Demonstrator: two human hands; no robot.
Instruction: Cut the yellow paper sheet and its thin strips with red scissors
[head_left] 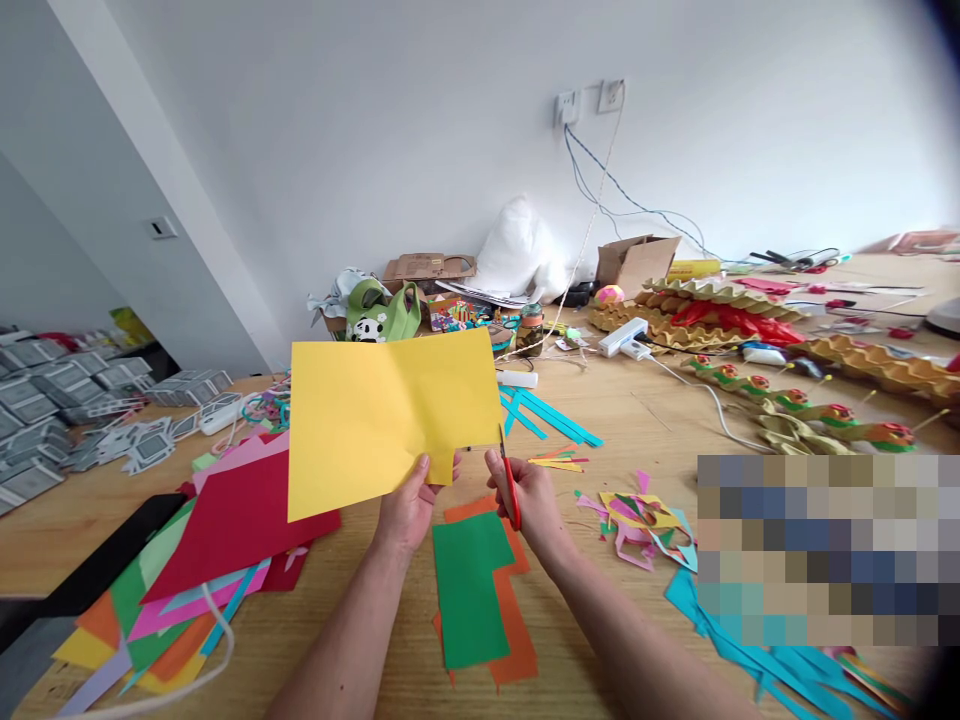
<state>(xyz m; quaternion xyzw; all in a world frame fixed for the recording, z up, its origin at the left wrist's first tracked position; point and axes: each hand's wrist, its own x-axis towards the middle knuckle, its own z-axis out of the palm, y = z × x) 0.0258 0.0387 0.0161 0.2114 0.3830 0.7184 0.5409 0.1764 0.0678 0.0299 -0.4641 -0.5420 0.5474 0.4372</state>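
Observation:
My left hand [411, 500] grips a sheet of yellow paper [367, 410] by its lower edge, thumb in front. The sheet has a notch cut from its lower right corner and a faint crease near its middle. Red-handled scissors [511, 490] are in my right hand [531, 500], fingers closed around the handles. Their blades point up at the sheet's right edge, by the notch; whether they touch the paper I cannot tell. Below my hands lie a green piece of paper [472, 590] and an orange piece [521, 625] partly under it, both with stepped edges.
Red paper [232, 520] tops a pile of coloured sheets at left. Paper scraps [637, 525] and blue strips [551, 415] lie at right and behind. Further back are a green panda bag [382, 312], a glass jar [529, 330], a power strip [624, 336] and egg cartons [885, 365].

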